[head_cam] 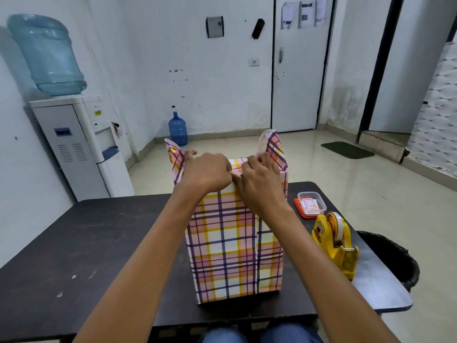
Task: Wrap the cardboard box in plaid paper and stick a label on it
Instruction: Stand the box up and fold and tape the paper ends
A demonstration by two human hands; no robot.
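A tall box wrapped in pink, yellow and purple plaid paper (235, 246) stands upright on the dark table (86, 243). At its top end the paper is unclosed, with two side flaps sticking up at the left (174, 159) and right (273, 147). My left hand (207, 170) and my right hand (259, 180) sit side by side on the top near edge, fingers curled down over the folded paper there. The box top beneath the hands is hidden. A small clear container on a red lid (311, 203) holds a printed label.
A yellow tape dispenser (336, 241) stands right of the box near the table's right edge. A black bin (398, 261) sits on the floor beyond that edge. A water dispenser (81, 142) stands at the back left, a blue bottle (178, 129) by the far wall.
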